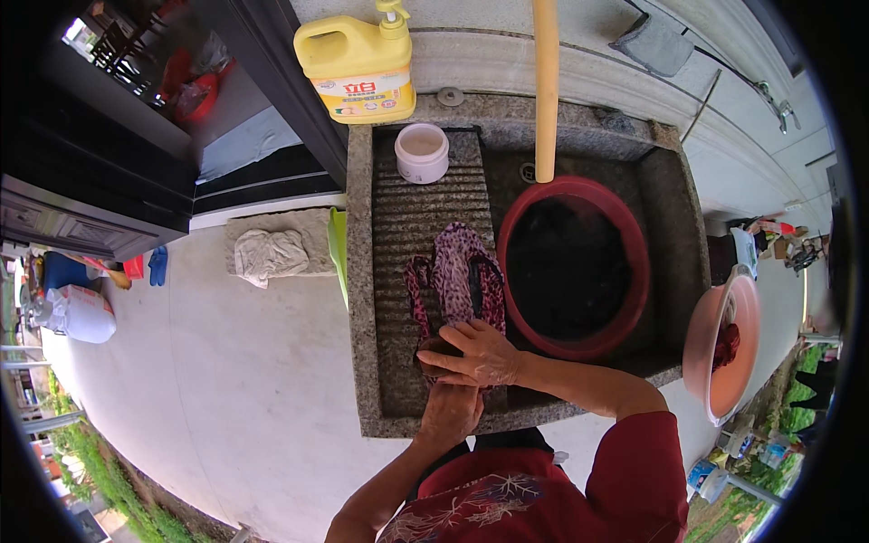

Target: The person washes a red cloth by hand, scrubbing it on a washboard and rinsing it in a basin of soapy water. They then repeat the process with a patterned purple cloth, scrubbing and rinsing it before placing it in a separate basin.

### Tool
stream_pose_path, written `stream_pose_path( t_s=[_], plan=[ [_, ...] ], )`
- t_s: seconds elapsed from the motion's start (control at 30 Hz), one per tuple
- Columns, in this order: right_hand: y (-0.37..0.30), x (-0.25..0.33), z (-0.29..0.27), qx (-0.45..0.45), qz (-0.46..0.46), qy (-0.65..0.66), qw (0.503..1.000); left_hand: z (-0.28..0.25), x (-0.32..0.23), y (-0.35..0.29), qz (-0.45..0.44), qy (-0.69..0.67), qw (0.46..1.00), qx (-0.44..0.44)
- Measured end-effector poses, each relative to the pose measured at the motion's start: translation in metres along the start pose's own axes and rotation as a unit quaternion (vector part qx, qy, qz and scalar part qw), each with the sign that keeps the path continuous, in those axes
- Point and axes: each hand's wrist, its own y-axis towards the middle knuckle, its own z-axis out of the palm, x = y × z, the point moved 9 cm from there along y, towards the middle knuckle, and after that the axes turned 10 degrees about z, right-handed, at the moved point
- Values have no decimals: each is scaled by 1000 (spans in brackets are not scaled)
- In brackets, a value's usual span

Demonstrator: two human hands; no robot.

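A pink and black leopard-print garment (459, 262) lies wet on the ribbed washboard (385, 213) at the left of a stone sink. My right hand (484, 355) is closed around a brown, rounded scrub brush (438, 355) and presses it on the garment's near end. Just below it, my left hand (450, 414) is closed on the near edge of the cloth, its fingertips partly hidden. A red basin (641, 303) with dark water stands in the sink's right side. At the washboard's far end sits a white round tub (422, 167).
A yellow pump jug (353, 54) stands behind the sink's far left corner. A wooden pole (546, 100) reaches over the basin. Right of the sink is a pink basin (742, 362) with red cloth. The stone rim (364, 344) borders the washboard.
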Motion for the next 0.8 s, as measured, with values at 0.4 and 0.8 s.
stream_pose_path(
  t_s=[0.4,0.8],
  plan=[
    [-2,-7,5,82,37,-31,995,-12,4,1,-36,79,996,9],
    [10,-29,-1,26,61,-30,997,1,7,4,-5,56,998,43]
  ],
)
